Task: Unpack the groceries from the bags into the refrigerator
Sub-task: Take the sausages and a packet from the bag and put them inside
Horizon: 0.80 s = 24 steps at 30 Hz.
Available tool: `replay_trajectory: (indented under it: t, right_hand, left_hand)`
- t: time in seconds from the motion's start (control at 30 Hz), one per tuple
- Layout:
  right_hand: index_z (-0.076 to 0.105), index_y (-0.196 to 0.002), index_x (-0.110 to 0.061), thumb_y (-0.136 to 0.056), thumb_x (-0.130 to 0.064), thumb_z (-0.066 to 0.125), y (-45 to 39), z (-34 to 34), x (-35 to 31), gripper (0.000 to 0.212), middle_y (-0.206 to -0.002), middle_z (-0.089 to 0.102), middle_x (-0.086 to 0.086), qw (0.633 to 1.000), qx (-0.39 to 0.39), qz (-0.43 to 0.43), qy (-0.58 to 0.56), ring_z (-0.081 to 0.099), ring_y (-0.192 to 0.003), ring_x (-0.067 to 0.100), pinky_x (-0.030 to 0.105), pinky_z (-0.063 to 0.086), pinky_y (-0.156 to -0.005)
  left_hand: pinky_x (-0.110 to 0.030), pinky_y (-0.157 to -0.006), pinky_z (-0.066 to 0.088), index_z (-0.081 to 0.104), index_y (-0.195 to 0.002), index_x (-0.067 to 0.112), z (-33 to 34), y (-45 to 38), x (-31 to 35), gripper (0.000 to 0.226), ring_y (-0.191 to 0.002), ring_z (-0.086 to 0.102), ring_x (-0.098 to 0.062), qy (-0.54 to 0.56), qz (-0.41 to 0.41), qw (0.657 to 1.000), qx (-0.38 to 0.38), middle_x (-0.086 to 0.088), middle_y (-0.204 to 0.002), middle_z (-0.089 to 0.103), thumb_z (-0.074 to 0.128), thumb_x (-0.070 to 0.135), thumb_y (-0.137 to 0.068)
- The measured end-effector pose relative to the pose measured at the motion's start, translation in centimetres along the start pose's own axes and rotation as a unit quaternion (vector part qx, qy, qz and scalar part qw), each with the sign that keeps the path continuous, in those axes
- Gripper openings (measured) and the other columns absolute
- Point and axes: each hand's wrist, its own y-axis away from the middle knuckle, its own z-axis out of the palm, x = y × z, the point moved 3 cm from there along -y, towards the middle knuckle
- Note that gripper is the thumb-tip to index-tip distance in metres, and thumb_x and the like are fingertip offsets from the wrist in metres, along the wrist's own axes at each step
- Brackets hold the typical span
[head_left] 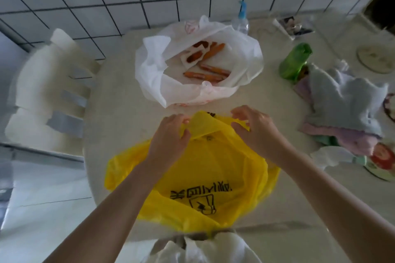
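A yellow plastic bag (205, 179) with black print lies on the round table (119, 113) right in front of me. My left hand (171, 134) and my right hand (254, 128) each pinch the bag's far edge, a short way apart. Its contents are hidden. Beyond it an open white plastic bag (154, 74) holds several carrots (205, 74) and a packet of brown food (195, 56).
A white plastic chair (49, 92) stands left of the table. A clear bottle with a blue top (241, 21) sits at the back. A green bag (294, 62), folded cloths (344, 102) and a patterned bowl (382, 162) crowd the right side. Tiled wall behind.
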Motion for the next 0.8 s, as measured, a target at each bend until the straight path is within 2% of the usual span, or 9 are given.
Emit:
replay_trajectory:
  t: [0.1, 0.23, 0.43, 0.63, 0.73, 0.8]
  right_hand:
    - [0.057, -0.120, -0.013, -0.091, -0.021, 0.059, -4.1, -1.4, 0.9, 0.030, -0.115, 0.063, 0.001, 1.000, -0.010, -0.019, 0.022, 0.058, -0.107, 0.018, 0.026, 0.043, -0.087]
    - [0.053, -0.128, -0.011, -0.093, -0.021, 0.058, -9.7, -2.8, 1.4, 0.037, -0.125, 0.059, 0.005, 0.997, -0.029, -0.039, 0.054, 0.055, -0.115, 0.021, 0.026, 0.039, -0.093]
    - [0.046, -0.131, -0.010, -0.092, -0.027, 0.059, -18.2, -2.4, 3.0, 0.044, -0.127, 0.053, 0.010, 0.992, -0.065, -0.052, 0.094, 0.052, -0.115, 0.028, 0.039, 0.044, -0.097]
    - [0.036, -0.140, -0.010, -0.090, -0.032, 0.063, -25.3, 1.4, 4.8, 0.061, -0.138, 0.041, 0.009, 0.981, -0.098, -0.077, 0.150, 0.040, -0.126, 0.029, 0.040, 0.037, -0.104]
    - [0.032, -0.141, -0.010, -0.090, -0.034, 0.063, -27.9, 4.1, 6.0, 0.065, -0.134, 0.041, 0.009, 0.959, -0.118, -0.120, 0.227, 0.043, -0.122, 0.029, 0.037, 0.043, -0.101]
    - [0.027, -0.144, -0.012, -0.089, -0.034, 0.061, -29.4, 5.5, 6.5, 0.069, -0.139, 0.037, 0.009, 0.945, -0.141, -0.134, 0.262, 0.039, -0.126, 0.031, 0.041, 0.043, -0.102]
  left_hand:
    - [-0.029, -0.094, 0.038, 0.060, -0.119, 0.012, -0.1, -3.5, 0.9, 0.033, -0.114, 0.050, -0.022, -0.026, 0.014, 1.000, -0.004, -0.004, -0.117, 0.060, 0.058, 0.005, -0.087]
    - [-0.033, -0.103, 0.040, 0.055, -0.128, 0.013, -0.5, -8.8, 1.3, 0.039, -0.123, 0.041, -0.020, -0.072, 0.030, 0.997, -0.017, -0.003, -0.128, 0.055, 0.056, 0.008, -0.090]
    - [-0.036, -0.106, 0.038, 0.050, -0.129, 0.011, 0.5, -18.2, -0.6, 0.038, -0.128, 0.037, -0.025, -0.216, 0.059, 0.972, -0.070, -0.006, -0.134, 0.050, 0.049, 0.010, -0.091]
    - [-0.038, -0.115, 0.027, 0.055, -0.125, 0.008, 1.8, -26.4, -2.0, 0.043, -0.135, 0.031, -0.027, -0.294, 0.110, 0.948, -0.060, -0.007, -0.138, 0.049, 0.045, -0.003, -0.084]
    - [-0.043, -0.119, 0.015, 0.043, -0.138, 0.007, 2.4, -29.6, -3.4, 0.053, -0.146, 0.014, -0.034, -0.352, 0.110, 0.924, -0.096, -0.014, -0.151, 0.035, 0.046, -0.003, -0.086]
    - [-0.046, -0.120, 0.010, 0.037, -0.143, 0.009, 2.7, -31.4, -4.2, 0.056, -0.149, 0.002, -0.034, -0.387, 0.107, 0.908, -0.117, -0.015, -0.157, 0.025, 0.047, 0.002, -0.089]
